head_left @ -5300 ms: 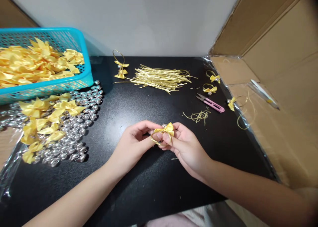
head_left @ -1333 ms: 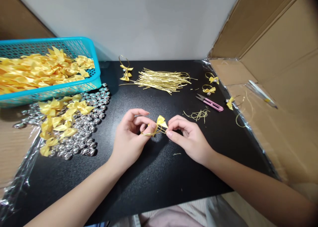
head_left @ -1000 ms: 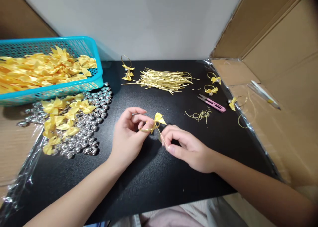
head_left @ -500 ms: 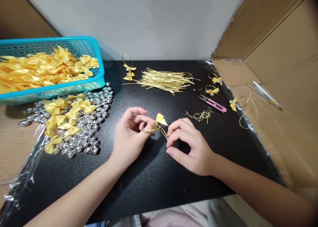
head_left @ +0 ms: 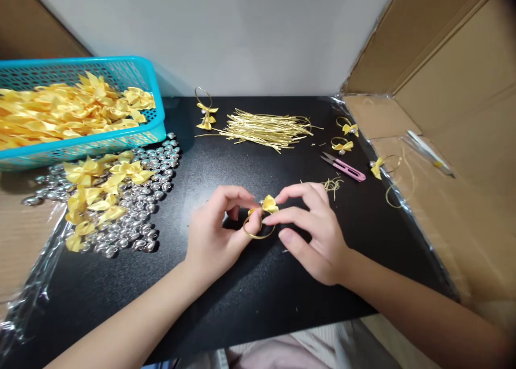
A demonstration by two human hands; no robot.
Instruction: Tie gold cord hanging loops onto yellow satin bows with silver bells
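Observation:
In the middle of the head view, my left hand (head_left: 220, 226) pinches a yellow ribbon bow (head_left: 270, 204) between thumb and fingers. A loop of gold cord (head_left: 260, 236) hangs from the bow toward me, and a small shiny bead shows beside the ribbon. My right hand (head_left: 310, 229) is at the bow's right side. Its index fingertip meets the ribbon's edge and its middle fingertip reaches to the cord loop, while the thumb stands apart. The exact contact under the fingertips is hidden.
A blue basket (head_left: 157, 108) of yellow bows stands left, above silver beads (head_left: 141, 215) and loose bows (head_left: 107, 202). Gold cords (head_left: 270, 129) lie at the back. Pink thread snips (head_left: 350, 171), cord scraps (head_left: 332, 184) and finished bows (head_left: 342, 146) lie right, near a white cutter (head_left: 429, 151).
The bow has shifted slightly right and down, its cord loop now hanging toward me. My right hand has gone from the cord's loose end to the bow, its fingers now spread.

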